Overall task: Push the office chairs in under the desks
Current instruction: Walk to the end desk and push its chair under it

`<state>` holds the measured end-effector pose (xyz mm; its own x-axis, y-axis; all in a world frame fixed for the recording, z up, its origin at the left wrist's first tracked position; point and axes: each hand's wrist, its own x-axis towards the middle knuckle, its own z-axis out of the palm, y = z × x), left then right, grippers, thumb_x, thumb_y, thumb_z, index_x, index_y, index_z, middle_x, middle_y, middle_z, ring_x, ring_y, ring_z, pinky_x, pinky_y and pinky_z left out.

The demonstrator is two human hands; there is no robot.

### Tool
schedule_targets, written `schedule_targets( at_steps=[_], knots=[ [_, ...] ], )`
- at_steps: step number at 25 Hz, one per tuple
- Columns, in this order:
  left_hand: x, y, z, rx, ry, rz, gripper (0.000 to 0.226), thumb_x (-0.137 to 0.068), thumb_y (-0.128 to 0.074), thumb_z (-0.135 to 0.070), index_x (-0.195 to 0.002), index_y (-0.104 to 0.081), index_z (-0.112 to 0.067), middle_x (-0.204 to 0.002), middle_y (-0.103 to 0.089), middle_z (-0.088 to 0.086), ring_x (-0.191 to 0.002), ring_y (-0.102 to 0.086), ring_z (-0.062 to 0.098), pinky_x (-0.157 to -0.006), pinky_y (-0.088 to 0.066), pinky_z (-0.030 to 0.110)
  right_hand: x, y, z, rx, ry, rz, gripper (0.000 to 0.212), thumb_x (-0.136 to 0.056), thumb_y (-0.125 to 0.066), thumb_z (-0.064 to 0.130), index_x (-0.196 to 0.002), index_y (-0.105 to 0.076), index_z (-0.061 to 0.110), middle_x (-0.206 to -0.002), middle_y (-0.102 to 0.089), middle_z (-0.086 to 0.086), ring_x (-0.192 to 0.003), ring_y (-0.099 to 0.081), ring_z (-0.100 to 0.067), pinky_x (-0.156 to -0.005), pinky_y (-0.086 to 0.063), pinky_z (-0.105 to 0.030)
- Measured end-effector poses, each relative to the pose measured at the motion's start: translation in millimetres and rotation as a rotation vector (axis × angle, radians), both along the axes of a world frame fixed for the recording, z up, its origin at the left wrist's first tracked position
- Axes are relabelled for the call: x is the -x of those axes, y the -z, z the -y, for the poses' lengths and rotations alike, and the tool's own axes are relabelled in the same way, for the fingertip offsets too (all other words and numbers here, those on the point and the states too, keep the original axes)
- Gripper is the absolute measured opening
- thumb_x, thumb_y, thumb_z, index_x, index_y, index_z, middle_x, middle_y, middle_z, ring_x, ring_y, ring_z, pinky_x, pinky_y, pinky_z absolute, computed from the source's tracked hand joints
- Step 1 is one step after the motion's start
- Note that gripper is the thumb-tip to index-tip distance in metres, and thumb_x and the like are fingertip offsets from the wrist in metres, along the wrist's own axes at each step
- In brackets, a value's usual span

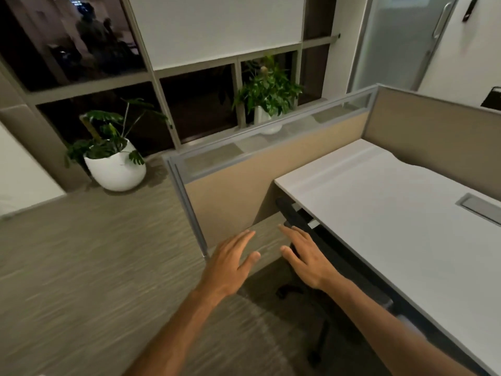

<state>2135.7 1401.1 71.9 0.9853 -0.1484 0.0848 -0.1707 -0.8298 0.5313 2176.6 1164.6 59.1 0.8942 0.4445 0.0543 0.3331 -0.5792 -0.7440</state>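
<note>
A black office chair (336,256) sits tucked against the front edge of the white desk (393,213) at the right; its backrest top runs along the desk edge and its wheeled base (320,348) shows on the carpet below. My left hand (230,264) hovers open over the carpet, fingers spread, just left of the chair and apart from it. My right hand (306,256) is open with fingers spread in front of the chair's backrest; I cannot tell whether it touches it.
A beige cubicle partition (244,185) with a grey frame closes the desk's far and left sides. A white pot with a plant (116,169) stands on the carpet at the left, another plant (267,93) behind the partition. A frosted glass door (401,39) is far right.
</note>
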Motion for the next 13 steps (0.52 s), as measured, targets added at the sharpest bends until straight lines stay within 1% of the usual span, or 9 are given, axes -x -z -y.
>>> schedule_targets(
  at_steps=[1, 3, 5, 6, 10, 11, 13],
  knots=[
    [-3.7, -2.0, -0.4, 0.004, 0.003, -0.005, 0.064, -0.100, -0.034, -0.062, -0.156, -0.029, -0.034, -0.161, -0.032, -0.008, -0.146, -0.027, 0.011, -0.119, -0.027, 0.042, -0.7, -4.4, -0.1, 0.013, -0.012, 0.006, 0.066, -0.100, -0.029, 0.063, -0.157, -0.024, 0.032, -0.164, -0.028, 0.004, -0.152, -0.009, -0.012, -0.124, -0.016, -0.049],
    [-49.0, -2.1, 0.1, 0.035, 0.047, -0.025, 0.065, -0.098, -0.032, -0.064, -0.156, -0.028, -0.035, -0.161, -0.031, -0.009, -0.146, -0.027, 0.011, -0.118, -0.027, 0.041, -33.8, -2.7, 0.5, 0.034, 0.037, 0.013, 0.068, -0.098, -0.027, 0.066, -0.157, -0.023, 0.033, -0.163, -0.029, 0.005, -0.152, -0.012, -0.014, -0.124, -0.016, -0.048],
    [-92.9, 4.9, 10.4, 0.038, 0.121, -0.055, 0.062, -0.100, -0.034, -0.060, -0.156, -0.029, -0.034, -0.161, -0.032, -0.007, -0.146, -0.028, 0.011, -0.118, -0.027, 0.040, -53.5, -4.0, 12.8, 0.043, 0.127, -0.013, 0.069, -0.097, -0.026, 0.067, -0.158, -0.022, 0.034, -0.163, -0.029, 0.005, -0.151, -0.015, -0.014, -0.124, -0.016, -0.046],
    [-95.0, 4.2, 11.3, 0.028, 0.128, -0.041, 0.060, -0.101, -0.035, -0.059, -0.156, -0.029, -0.034, -0.162, -0.031, -0.007, -0.146, -0.027, 0.012, -0.118, -0.026, 0.039, -51.6, -5.4, 12.9, 0.052, 0.126, 0.000, 0.069, -0.097, -0.025, 0.068, -0.158, -0.022, 0.034, -0.163, -0.030, 0.005, -0.151, -0.017, -0.014, -0.124, -0.016, -0.045],
    [-172.3, 13.5, 50.8, 0.017, 0.388, -0.057, 0.058, -0.103, -0.039, -0.055, -0.156, -0.034, -0.031, -0.161, -0.034, -0.006, -0.147, -0.027, 0.012, -0.118, -0.024, 0.034, -69.7, 6.4, 43.2, 0.064, 0.384, -0.011, 0.074, -0.094, -0.020, 0.077, -0.157, -0.024, 0.037, -0.162, -0.033, 0.006, -0.148, -0.024, -0.013, -0.122, -0.022, -0.041],
    [-178.6, 12.6, 53.4, 0.019, 0.393, -0.028, 0.058, -0.103, -0.040, -0.054, -0.155, -0.035, -0.029, -0.160, -0.035, -0.005, -0.146, -0.028, 0.012, -0.118, -0.023, 0.033, -68.7, 5.9, 45.9, 0.076, 0.390, -0.008, 0.074, -0.094, -0.020, 0.078, -0.156, -0.023, 0.038, -0.161, -0.033, 0.007, -0.147, -0.025, -0.012, -0.121, -0.022, -0.040],
    [-212.2, 12.6, 74.6, 0.012, 0.545, -0.017, 0.057, -0.103, -0.040, -0.054, -0.155, -0.037, -0.030, -0.159, -0.037, -0.007, -0.146, -0.029, 0.012, -0.118, -0.022, 0.034, -66.1, 16.5, 57.1, 0.073, 0.549, -0.030, 0.070, -0.095, -0.022, 0.076, -0.156, -0.021, 0.042, -0.162, -0.032, 0.011, -0.147, -0.024, -0.010, -0.121, -0.023, -0.038]
  ],
)
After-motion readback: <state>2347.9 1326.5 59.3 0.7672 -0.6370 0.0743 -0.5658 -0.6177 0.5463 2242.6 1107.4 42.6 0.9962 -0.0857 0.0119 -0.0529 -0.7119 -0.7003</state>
